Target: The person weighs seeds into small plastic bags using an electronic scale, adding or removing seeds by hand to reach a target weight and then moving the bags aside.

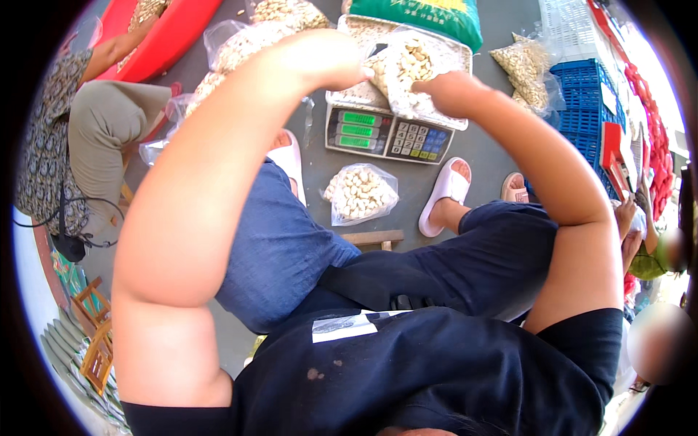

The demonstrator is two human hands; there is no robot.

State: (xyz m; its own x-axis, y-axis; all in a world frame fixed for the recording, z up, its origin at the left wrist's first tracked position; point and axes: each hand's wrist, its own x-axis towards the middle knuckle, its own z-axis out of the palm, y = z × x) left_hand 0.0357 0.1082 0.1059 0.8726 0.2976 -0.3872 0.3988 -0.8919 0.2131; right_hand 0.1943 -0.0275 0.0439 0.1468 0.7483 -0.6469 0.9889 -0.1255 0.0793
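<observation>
A clear plastic bag (414, 62) of pale, nut-sized pieces rests, mouth open, on the pan of a digital scale (392, 136). My left hand (347, 62) is closed on the bag's left edge, its fingertips partly hidden. At the opposite edge my right hand (452, 94) pinches the plastic, index finger and thumb by the pieces. More pale pieces lie on the scale's tray around the bag. Green digits glow on the scale's display, beside a keypad. On the floor between my feet sits a smaller clear bag (360, 192) of whiter pieces.
Filled bags (251, 45) lie beyond my left arm. A green sack (429, 18) stands behind the scale, another filled bag (522, 69) to its right. Blue crates (587, 94) line the right side. A person (109, 123) sits at left by a red tub (185, 25).
</observation>
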